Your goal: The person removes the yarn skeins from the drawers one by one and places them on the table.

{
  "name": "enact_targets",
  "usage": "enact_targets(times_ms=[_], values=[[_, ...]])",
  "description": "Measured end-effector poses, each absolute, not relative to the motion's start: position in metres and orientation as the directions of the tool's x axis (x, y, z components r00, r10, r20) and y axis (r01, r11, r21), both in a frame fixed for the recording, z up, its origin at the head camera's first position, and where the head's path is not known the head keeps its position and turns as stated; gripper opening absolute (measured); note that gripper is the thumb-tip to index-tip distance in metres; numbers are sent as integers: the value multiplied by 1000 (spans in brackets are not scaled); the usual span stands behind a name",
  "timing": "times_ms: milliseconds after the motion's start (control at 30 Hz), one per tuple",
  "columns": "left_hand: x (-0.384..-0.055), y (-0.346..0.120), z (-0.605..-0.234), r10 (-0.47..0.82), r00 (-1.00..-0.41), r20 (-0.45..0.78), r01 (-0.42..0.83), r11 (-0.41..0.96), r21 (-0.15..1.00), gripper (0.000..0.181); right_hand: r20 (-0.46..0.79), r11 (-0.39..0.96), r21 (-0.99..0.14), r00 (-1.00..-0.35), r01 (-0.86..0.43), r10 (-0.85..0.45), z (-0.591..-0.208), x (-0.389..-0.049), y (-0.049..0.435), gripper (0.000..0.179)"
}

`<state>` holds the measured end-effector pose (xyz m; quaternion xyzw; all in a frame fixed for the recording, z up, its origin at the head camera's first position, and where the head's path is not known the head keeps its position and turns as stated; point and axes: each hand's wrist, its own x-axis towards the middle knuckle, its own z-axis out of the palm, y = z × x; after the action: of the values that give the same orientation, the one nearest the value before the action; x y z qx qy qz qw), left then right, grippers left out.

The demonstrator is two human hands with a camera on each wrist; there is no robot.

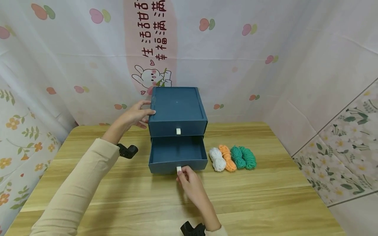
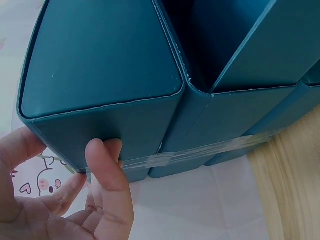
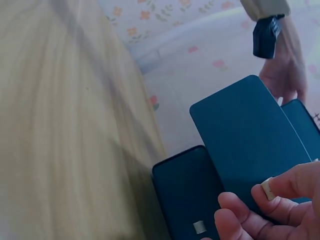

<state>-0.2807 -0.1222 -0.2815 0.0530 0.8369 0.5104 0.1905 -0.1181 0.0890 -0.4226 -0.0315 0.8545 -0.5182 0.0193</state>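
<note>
A dark blue drawer cabinet [image 1: 177,106] stands on the wooden table, its middle drawer [image 1: 165,167] pulled out and the bare floor of that drawer showing. My right hand [image 1: 192,188] pinches the small white pull tab [image 3: 268,189] on this drawer's front between thumb and fingers. Against the cabinet's upper left side, my left hand [image 1: 133,116] rests with fingers spread, the thumb near the top edge. The upper drawer [image 1: 192,127] is closed, and below the pulled-out one the right wrist view shows a closed bottom drawer [image 3: 185,185] with its own tab.
Right of the cabinet lie skeins of yarn: white [image 1: 217,159], orange [image 1: 227,158] and green [image 1: 248,158]. Clear tape [image 2: 200,152] runs along the cabinet's side. A printed curtain [image 1: 224,65] hangs behind the wooden table [image 1: 130,203].
</note>
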Motion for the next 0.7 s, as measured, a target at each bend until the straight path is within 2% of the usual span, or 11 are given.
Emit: enact_targets(times_ms=[400, 700], values=[[-283, -123, -282, 280, -921, -271, -112, 475, 873, 69, 31, 432, -900, -997, -58, -70, -418, -176, 85, 17], [-283, -124, -283, 276, -919, -280, -127, 466, 876, 69, 15, 445, -894, -997, -49, -80, -415, -203, 83, 20]])
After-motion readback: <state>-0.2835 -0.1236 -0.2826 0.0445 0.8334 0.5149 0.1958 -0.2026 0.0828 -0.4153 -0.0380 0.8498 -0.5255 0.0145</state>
